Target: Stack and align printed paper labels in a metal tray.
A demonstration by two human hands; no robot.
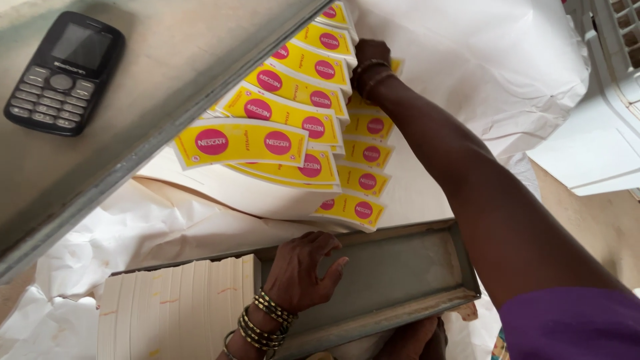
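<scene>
My left hand [303, 270] is nearest, bangles on the wrist, fingers loosely spread and resting on the inner edge of a grey metal tray [400, 280]; it grips nothing. Just to its left, touching the tray's end, a block of cream cut blanks [177, 310] stands on edge.

Past the tray, on crumpled white paper [167, 223], yellow curved labels [267, 127] with pink round spots lie fanned in overlapping rows, well apart from my left hand.

My right arm runs up across the labels; my right hand [370, 63] sits at the far top of the fan, pressed down onto the labels. Fingers are hidden behind the knuckles, so I cannot tell if they pinch a label or lie flat.

Top left, a black keypad phone [63, 73] lies on a grey metal shelf [167, 87] overhanging the labels. Far right: white plastic crate [617, 40].
</scene>
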